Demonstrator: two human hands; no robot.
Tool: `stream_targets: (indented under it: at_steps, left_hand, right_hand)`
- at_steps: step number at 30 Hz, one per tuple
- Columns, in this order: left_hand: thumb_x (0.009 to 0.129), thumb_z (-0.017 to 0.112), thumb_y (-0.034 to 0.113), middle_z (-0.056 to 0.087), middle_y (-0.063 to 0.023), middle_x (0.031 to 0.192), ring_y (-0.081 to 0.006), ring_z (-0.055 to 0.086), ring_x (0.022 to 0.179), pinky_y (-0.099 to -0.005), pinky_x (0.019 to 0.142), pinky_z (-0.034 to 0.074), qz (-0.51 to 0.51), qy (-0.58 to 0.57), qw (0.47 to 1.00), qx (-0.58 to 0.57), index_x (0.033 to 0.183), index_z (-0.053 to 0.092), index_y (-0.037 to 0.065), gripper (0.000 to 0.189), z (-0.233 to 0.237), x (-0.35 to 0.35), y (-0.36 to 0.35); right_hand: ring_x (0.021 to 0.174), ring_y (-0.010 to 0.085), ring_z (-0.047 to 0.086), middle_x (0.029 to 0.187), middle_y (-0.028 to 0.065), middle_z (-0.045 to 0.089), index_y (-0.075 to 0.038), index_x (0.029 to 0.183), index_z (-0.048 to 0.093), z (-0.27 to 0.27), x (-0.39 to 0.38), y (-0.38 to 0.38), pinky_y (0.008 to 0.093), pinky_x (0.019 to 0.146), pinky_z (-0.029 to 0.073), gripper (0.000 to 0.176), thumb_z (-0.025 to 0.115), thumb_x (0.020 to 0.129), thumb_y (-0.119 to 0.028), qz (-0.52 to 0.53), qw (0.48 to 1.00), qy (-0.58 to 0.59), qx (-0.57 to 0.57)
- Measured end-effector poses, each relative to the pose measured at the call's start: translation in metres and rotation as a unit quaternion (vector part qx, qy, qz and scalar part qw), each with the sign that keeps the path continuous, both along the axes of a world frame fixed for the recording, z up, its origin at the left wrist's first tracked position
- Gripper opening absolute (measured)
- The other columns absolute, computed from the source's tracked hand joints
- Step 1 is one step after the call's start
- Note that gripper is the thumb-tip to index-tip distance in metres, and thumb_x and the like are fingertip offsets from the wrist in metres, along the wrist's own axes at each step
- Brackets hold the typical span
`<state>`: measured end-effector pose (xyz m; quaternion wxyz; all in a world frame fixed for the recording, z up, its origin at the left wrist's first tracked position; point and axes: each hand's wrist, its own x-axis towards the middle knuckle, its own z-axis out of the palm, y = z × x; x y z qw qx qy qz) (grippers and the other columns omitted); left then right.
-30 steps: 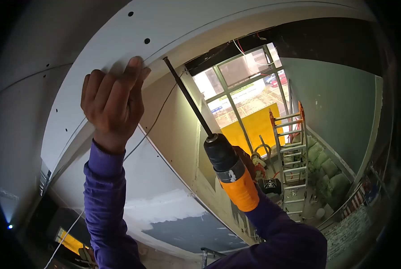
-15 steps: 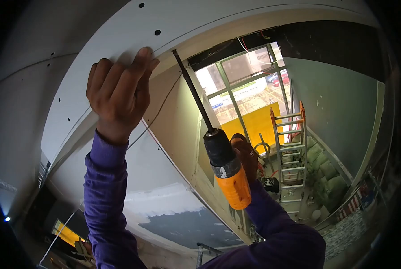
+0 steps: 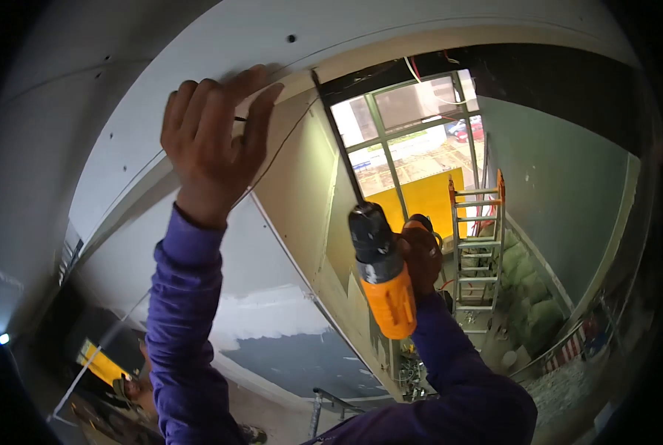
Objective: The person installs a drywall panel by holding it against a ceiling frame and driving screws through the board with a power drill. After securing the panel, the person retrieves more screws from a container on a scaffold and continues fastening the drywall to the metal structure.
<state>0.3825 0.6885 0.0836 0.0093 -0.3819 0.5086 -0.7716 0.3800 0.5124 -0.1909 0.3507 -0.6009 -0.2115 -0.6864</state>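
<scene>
My right hand (image 3: 423, 256) is wrapped around the grip of an orange and black power drill (image 3: 388, 293). The drill points upward, and its long dark bit (image 3: 337, 141) has its tip at the lower edge of a curved white ceiling panel (image 3: 220, 37). To the left of the bit, my left hand (image 3: 216, 141) is raised against the same panel edge, index finger and thumb apart, other fingers curled. A small dark pointed piece pokes out between thumb and fingers; it is too small to name for certain. Dark holes dot the panel.
An aluminium ladder (image 3: 478, 252) stands below on the right, beside green sacks (image 3: 524, 285) along the wall. Behind it are a large window (image 3: 413, 141) and a yellow board (image 3: 428, 200). A metal railing (image 3: 335, 400) is below. Another person (image 3: 135, 389) is at lower left.
My view has shifted slightly. My left thumb and index finger have spread, and a dark piece now shows between them. The drill has tilted a little more upright, its bit still at the panel edge.
</scene>
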Motion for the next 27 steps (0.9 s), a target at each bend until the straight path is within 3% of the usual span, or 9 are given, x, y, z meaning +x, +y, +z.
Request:
stream_targets:
  at_steps: [3, 6, 8, 11, 13, 16, 22, 25, 27]
  left_hand:
    - [0.087, 0.059, 0.000, 0.058, -0.0029, 0.076, -0.0088, 0.039, 0.056, -0.0240, 0.052, 0.032, -0.187, 0.225, 0.949, -0.118, 0.101, 0.062, 0.001, 0.015, -0.051, -0.015, 0.019]
    - [0.099, 0.043, 0.013, 0.059, -0.0024, 0.085, -0.0041, 0.031, 0.054, -0.0213, 0.050, 0.026, -0.479, 0.485, 0.721, -0.126, 0.109, 0.059, -0.002, 0.024, -0.089, -0.003, 0.050]
    - [0.101, 0.043, 0.016, 0.056, -0.0026, 0.083, -0.0051, 0.027, 0.053, -0.0204, 0.050, 0.025, -0.507, 0.613, 0.590, -0.139, 0.115, 0.058, -0.002, 0.027, -0.098, -0.020, 0.066]
    - [0.102, 0.045, 0.025, 0.067, -0.0068, 0.098, -0.0055, 0.028, 0.048, -0.0202, 0.048, 0.026, -0.535, 0.681, 0.488, -0.110, 0.117, 0.056, 0.000, 0.031, -0.097, -0.031, 0.093]
    - [0.102, 0.045, 0.026, 0.067, -0.0065, 0.099, -0.0059, 0.029, 0.049, -0.0202, 0.049, 0.027, -0.543, 0.690, 0.450, -0.160, 0.116, 0.056, 0.001, 0.031, -0.093, -0.037, 0.105]
    - [0.102, 0.045, 0.028, 0.068, -0.0072, 0.101, -0.0062, 0.029, 0.050, -0.0207, 0.051, 0.030, -0.540, 0.710, 0.426, -0.148, 0.115, 0.057, 0.001, 0.031, -0.091, -0.026, 0.134]
    - [0.103, 0.045, 0.029, 0.065, -0.0051, 0.089, -0.0058, 0.027, 0.047, -0.0210, 0.047, 0.029, -0.532, 0.746, 0.392, -0.083, 0.114, 0.057, 0.000, 0.033, -0.078, -0.005, 0.182]
    - [0.102, 0.047, 0.030, 0.061, -0.0007, 0.081, -0.0025, 0.026, 0.047, -0.0174, 0.040, 0.024, -0.537, 0.761, 0.363, -0.034, 0.110, 0.059, 0.001, 0.033, -0.073, 0.004, 0.204]
    - [0.103, 0.046, 0.030, 0.060, -0.0011, 0.081, -0.0030, 0.026, 0.047, -0.0183, 0.041, 0.024, -0.527, 0.770, 0.360, -0.018, 0.110, 0.059, 0.002, 0.032, -0.070, 0.010, 0.210]
  right_hand:
    - [0.071, 0.0231, 0.063, 0.079, 0.0088, 0.065, -0.003, 0.098, 0.062, -0.010, -0.009, 0.006, 0.0370, 0.071, 0.052, 0.018, 0.062, 0.086, -0.016, 0.138, 0.990, 0.013, -0.032]
    - [0.081, 0.0209, 0.062, 0.091, 0.0101, 0.066, -0.001, 0.100, 0.060, -0.020, -0.023, 0.032, 0.0363, 0.077, 0.053, 0.022, 0.046, 0.096, -0.017, 0.574, 0.813, 0.066, 0.067]
    - [0.084, 0.0210, 0.063, 0.093, 0.0105, 0.066, 0.000, 0.100, 0.059, -0.016, -0.024, 0.048, 0.0366, 0.077, 0.053, 0.023, 0.045, 0.097, -0.019, 0.609, 0.787, 0.086, 0.055]
    - [0.080, 0.0236, 0.064, 0.087, 0.0102, 0.066, 0.000, 0.098, 0.059, -0.005, -0.024, 0.073, 0.0384, 0.072, 0.054, 0.024, 0.060, 0.089, -0.023, 0.305, 0.947, 0.044, -0.085]
    - [0.078, 0.0254, 0.064, 0.082, 0.0100, 0.066, 0.000, 0.097, 0.059, 0.000, -0.024, 0.089, 0.0396, 0.070, 0.054, 0.031, 0.070, 0.084, -0.025, 0.067, 0.983, 0.002, -0.171]
    - [0.075, 0.0244, 0.062, 0.083, 0.0102, 0.063, -0.003, 0.086, 0.065, -0.001, -0.018, 0.128, 0.0356, 0.066, 0.053, 0.023, 0.077, 0.067, -0.006, 0.096, 0.989, -0.020, -0.106]
    - [0.078, 0.0285, 0.065, 0.082, 0.0108, 0.066, 0.002, 0.101, 0.061, -0.001, -0.011, 0.176, 0.0405, 0.073, 0.054, 0.041, 0.081, 0.074, -0.021, 0.049, 0.990, -0.030, -0.130]
    - [0.076, 0.0287, 0.065, 0.079, 0.0116, 0.065, 0.003, 0.096, 0.062, -0.038, 0.008, 0.201, 0.0412, 0.071, 0.054, 0.037, 0.080, 0.074, -0.021, 0.146, 0.983, 0.111, 0.015]
    - [0.075, 0.0280, 0.064, 0.080, 0.0117, 0.065, -0.002, 0.089, 0.064, -0.030, -0.003, 0.218, 0.0394, 0.068, 0.053, 0.030, 0.078, 0.074, -0.024, 0.063, 0.992, 0.107, 0.039]
